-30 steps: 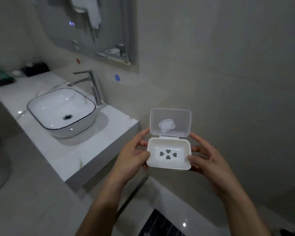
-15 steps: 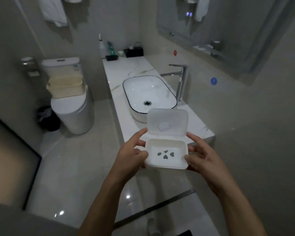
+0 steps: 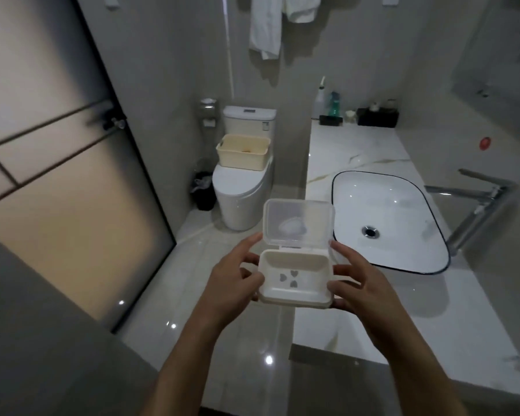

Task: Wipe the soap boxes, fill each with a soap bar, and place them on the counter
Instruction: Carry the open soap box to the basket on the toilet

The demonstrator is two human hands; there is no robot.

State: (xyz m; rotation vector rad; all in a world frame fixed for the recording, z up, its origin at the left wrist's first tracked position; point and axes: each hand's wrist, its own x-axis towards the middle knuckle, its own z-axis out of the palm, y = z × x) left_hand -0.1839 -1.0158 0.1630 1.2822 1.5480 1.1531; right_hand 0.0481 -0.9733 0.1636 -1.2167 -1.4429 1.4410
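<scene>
A white soap box (image 3: 294, 277) is held in the air between both hands, over the near left edge of the desk (image 3: 357, 157). The left hand (image 3: 231, 283) is clamped on its left side, the right hand (image 3: 357, 283) on its right side, with fingers wrapped around the rim. Its clear lid (image 3: 297, 222) is hinged open and stands up at the far side; the tray is seen empty, with heart-shaped drain holes in the bottom.

Just right of the box, a white basin (image 3: 388, 223) with a dark rim is set on the desk, and a chrome tap (image 3: 481, 199) rises at its right. Bare marble is left in front of the basin, under and beside the right forearm, and behind it toward the wall. At the far end of the desk, bottles (image 3: 327, 100) and a dark tray (image 3: 377, 117) are grouped against the wall.

To the left, beyond the desk edge, open floor (image 3: 168, 289) is seen. A toilet (image 3: 240, 190) stands at the far wall with a cream basket (image 3: 242, 151) on its lid and a dark bin (image 3: 203, 190) beside it. A frosted door (image 3: 57, 175) bounds the left side, and towels (image 3: 279, 16) are hung above.
</scene>
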